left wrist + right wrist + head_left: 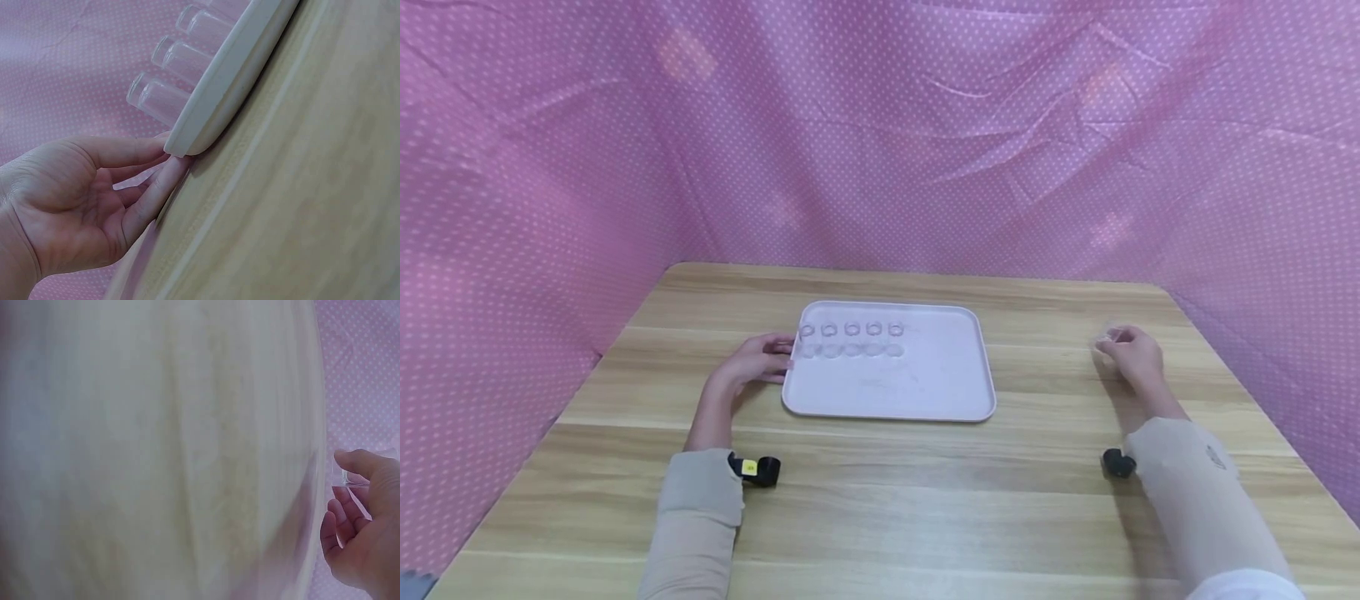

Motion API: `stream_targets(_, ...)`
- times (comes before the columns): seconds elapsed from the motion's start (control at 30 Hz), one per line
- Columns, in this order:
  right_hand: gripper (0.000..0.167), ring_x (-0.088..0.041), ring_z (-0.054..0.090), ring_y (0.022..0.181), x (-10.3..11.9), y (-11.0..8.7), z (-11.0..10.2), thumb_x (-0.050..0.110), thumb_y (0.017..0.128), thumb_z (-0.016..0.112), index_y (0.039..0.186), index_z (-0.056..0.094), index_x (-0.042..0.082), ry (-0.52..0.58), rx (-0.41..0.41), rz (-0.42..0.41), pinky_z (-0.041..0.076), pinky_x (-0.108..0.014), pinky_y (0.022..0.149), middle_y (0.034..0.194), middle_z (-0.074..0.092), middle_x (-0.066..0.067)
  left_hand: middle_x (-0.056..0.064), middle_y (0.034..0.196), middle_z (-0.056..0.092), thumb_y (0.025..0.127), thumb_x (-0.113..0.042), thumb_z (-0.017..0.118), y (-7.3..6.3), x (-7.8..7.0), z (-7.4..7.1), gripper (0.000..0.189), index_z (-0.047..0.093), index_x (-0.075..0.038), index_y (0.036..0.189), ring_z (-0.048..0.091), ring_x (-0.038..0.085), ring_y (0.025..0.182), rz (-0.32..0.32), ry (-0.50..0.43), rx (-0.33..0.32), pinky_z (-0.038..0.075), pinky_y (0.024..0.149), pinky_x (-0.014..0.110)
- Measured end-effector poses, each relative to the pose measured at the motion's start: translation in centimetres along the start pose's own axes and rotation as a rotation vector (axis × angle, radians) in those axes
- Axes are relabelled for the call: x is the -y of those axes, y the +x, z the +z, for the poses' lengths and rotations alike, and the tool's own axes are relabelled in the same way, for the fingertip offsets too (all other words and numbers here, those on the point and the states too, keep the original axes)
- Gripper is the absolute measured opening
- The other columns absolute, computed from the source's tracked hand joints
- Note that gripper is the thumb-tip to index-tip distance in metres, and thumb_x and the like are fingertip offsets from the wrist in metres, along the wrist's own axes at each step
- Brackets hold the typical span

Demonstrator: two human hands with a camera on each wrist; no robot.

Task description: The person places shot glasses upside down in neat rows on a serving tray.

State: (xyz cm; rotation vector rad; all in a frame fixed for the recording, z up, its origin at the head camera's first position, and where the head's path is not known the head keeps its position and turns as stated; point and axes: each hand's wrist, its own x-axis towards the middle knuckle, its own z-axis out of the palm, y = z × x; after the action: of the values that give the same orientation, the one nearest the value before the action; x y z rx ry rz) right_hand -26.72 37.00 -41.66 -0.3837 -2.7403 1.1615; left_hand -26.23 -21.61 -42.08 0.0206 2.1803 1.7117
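Note:
A white tray [940, 367] lies on the table with several small clear glasses [852, 340] standing in a row along its back left part. My left hand [756, 360] is at the tray's left edge. In the left wrist view, the thumb and fingers of that hand [81, 200] pinch the tray's rim [206, 100], close to the glasses [165, 100]. Far to the right of the tray, my right hand [1138, 357] holds a clear glass [1108, 335]. The right wrist view shows part of this glass [340, 478] between thumb and fingers, the rest hidden by the hand [369, 531].
The wooden table [880, 508] extends around the tray on all sides. Pink dotted cloth [880, 150] hangs behind the table and along both sides. A black wrist camera [766, 472] sits on the left forearm, another camera [1117, 463] on the right.

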Motion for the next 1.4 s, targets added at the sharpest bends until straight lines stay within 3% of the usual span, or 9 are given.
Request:
stream_targets(0.33,0.044,-0.027,0.044,0.095,1.6,-0.1,0.5,0.025,0.087,0.062,0.117,0.052,-0.005,0.043,0.041,-0.035,0.039,-0.03,0.076,0.107,0.051,-0.018,0.023,0.133,0.038,0.086,0.001,0.058,0.1,0.0,0.0,0.059,0.032,0.002,0.139,0.046,0.034,0.112,0.003,0.003,0.002,0.052,0.083,0.033)
stream_targets(0.57,0.039,-0.027,0.049,0.093,3.2,-0.8,1.3,0.022,0.086,0.063,0.112,0.053,-0.005,0.033,0.05,-0.123,0.041,-0.031,0.077,0.109,0.054,-0.021,0.026,0.134,0.036,0.086,0.002,0.058,-0.1,-0.1,0.0,0.06,0.03,0.004,0.139,0.045,0.036,0.114,0.009,0.011,0.012,0.051,0.084,0.034)
stream_targets(1.07,0.035,-0.017,0.051,0.08,6.1,-2.0,2.9,0.016,0.083,0.067,0.109,0.057,-0.005,0.014,0.064,-0.248,0.045,-0.022,0.064,0.101,0.059,-0.021,0.026,0.134,0.036,0.086,0.002,0.058,-0.1,0.0,0.1,0.06,0.03,0.005,0.139,0.045,0.037,0.114,0.007,0.005,0.009,0.051,0.084,0.034)
stream_targets(1.4,0.036,-0.021,0.053,0.079,7.8,-2.6,3.6,0.014,0.082,0.068,0.11,0.057,-0.006,0.009,0.09,-0.307,0.047,-0.021,0.062,0.097,0.059,-0.02,0.026,0.134,0.036,0.086,0.003,0.057,-0.1,-0.1,0.1,0.06,0.03,0.006,0.139,0.045,0.037,0.114,0.008,-0.003,0.006,0.052,0.083,0.034)
